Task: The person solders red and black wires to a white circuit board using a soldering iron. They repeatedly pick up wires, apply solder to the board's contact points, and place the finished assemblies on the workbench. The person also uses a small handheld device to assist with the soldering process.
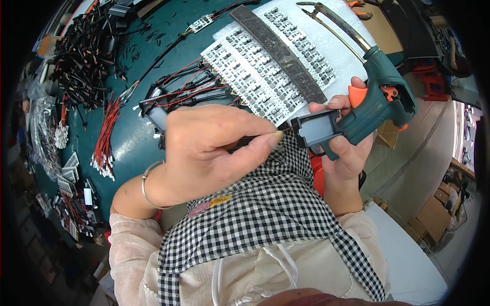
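Observation:
My left hand (209,153) is closed in a pinch, with thumb and index fingertip together at the edge of a small black plastic housing (317,129). A thin dark strand shows at the fingertips; it looks like a wire, but most of it is hidden. My right hand (352,153) grips the housing and also a green soldering gun (380,76) with an orange trigger. The gun's metal nozzle points away, up and to the left, over white foam. Inside the housing is a smooth grey surface.
White circuit board panels (255,84) lie on white foam (352,30), a dark flat bar (280,53) across them. Black cables (84,61), red wires (106,135) and another black housing (155,115) lie on the green table (138,122). Orange-handled pliers (360,10) lie at the far right.

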A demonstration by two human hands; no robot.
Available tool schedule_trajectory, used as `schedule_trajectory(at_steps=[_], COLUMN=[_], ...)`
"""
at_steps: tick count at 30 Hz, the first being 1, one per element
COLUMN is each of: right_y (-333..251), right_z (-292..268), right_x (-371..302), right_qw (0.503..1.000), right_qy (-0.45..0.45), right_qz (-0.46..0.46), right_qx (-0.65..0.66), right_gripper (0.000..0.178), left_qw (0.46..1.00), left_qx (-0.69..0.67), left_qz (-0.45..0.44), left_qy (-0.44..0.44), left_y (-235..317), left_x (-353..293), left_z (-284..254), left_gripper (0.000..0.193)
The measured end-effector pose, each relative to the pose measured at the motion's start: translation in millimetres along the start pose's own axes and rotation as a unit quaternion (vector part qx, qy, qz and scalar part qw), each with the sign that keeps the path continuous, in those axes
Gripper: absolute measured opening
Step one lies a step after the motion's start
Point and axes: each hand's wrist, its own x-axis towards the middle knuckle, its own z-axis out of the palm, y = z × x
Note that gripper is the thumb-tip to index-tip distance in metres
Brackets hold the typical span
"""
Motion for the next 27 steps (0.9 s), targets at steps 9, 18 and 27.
schedule_trajectory(at_steps=[9,18,27], right_y=[9,13,11], right_z=[14,5,10], right_x=[-1,-4,-5], right_qw=[0.998,0.988,0.989], right_qy=[-0.060,-0.087,-0.083], right_qz=[0.017,-0.024,-0.010], right_qx=[0.023,-0.123,-0.121], right_gripper=[0.089,0.090,0.094], left_qw=[0.995,0.998,0.997], left_qx=[-0.063,0.009,-0.029], left_qz=[-0.052,-0.013,-0.042], left_qy=[-0.056,-0.059,-0.053], left_y=[-7,-4,-7], left_x=[1,6,5], left_z=[23,24,25], left_gripper=[0.037,0.021,0.012])
